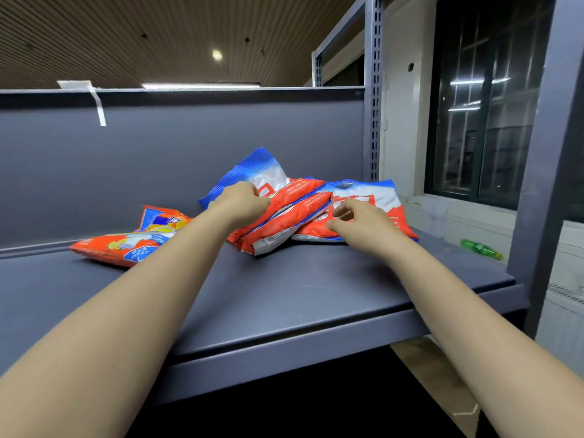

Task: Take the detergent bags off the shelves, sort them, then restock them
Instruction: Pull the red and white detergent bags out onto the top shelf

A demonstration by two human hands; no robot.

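Note:
Three red, white and blue detergent bags lie in a loose pile at the back right of the grey shelf (316, 295). My left hand (241, 202) grips the top-left bag (271, 188), fingers curled on its face. A middle bag (284, 229) leans under it. My right hand (357, 221) hovers with bent fingers over the right bag (379, 197), touching its red part; a firm hold is not visible. Two orange detergent bags lie to the left, one in front (117, 248), one behind (164, 218).
The shelf's grey back panel (158, 159) rises behind the bags, with a strip of white tape (98, 104) on its top edge. A perforated upright (374, 90) stands at the right rear. A green bottle (480, 248) lies beyond the shelf's right end near a window.

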